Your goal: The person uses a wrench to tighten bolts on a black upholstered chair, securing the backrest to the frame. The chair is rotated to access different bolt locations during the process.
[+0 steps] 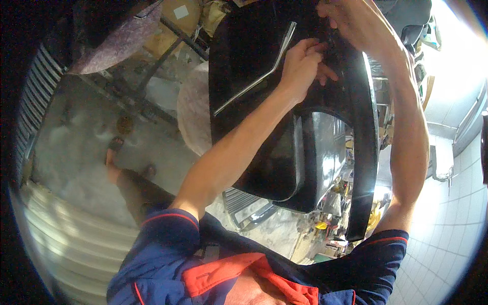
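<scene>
Beneath the left hand (pixel 304 63), fingers loosely parted, lies a black panel (pixel 244 40), a bent metal rod (pixel 249 89) left of them. Whether the right hand (pixel 351 21) grips, I can't tell.

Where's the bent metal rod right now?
In the head view's upper middle, the bent metal rod runs across the black panel, just left of the left hand.
</scene>
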A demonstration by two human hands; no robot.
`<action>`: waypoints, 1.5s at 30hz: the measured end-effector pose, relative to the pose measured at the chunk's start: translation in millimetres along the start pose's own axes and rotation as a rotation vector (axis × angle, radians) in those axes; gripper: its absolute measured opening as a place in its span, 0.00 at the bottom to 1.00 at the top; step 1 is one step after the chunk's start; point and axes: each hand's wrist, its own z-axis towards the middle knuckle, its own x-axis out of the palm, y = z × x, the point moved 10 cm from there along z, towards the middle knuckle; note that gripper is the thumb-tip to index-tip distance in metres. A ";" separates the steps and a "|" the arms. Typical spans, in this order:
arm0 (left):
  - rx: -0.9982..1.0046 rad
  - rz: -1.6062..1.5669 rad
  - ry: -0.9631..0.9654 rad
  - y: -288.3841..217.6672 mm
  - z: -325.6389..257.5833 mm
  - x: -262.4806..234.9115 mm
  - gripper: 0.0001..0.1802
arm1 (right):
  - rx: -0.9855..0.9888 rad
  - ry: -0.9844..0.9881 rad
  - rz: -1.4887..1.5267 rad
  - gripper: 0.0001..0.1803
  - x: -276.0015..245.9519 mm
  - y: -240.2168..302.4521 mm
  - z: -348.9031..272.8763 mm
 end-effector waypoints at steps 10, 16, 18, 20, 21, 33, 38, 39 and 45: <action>0.001 -0.135 0.001 13.0 -0.2 29.1 0.30 | -0.400 0.167 -0.218 0.13 44.5 -27.7 57.1; -0.034 -0.126 0.016 6.3 -1.5 24.8 0.29 | -0.525 0.490 -0.817 0.13 111.0 -59.3 66.4; -0.046 -0.138 0.023 6.5 -0.7 21.6 0.28 | -0.177 0.609 -0.527 0.13 99.0 -47.5 64.4; -0.048 -0.161 0.041 7.3 -0.9 21.6 0.28 | 0.230 0.597 -0.037 0.13 55.5 -13.7 47.6; -0.047 -0.187 0.057 13.8 -3.1 32.8 0.28 | -0.028 0.353 -0.096 0.13 41.8 -10.5 48.3; -0.015 -0.113 -0.011 20.1 3.4 13.5 0.22 | -0.238 0.008 -0.096 0.16 22.1 10.3 -42.1; 0.018 -0.121 -0.080 9.5 0.2 11.9 0.25 | 0.011 0.214 -0.086 0.12 10.6 9.4 11.0; 0.019 -0.121 -0.067 7.5 0.2 14.4 0.25 | 0.000 0.217 -0.074 0.12 17.4 1.3 19.5; -0.036 -0.134 -0.038 10.7 2.3 23.6 0.25 | -0.170 0.207 -0.215 0.13 36.4 -21.8 53.9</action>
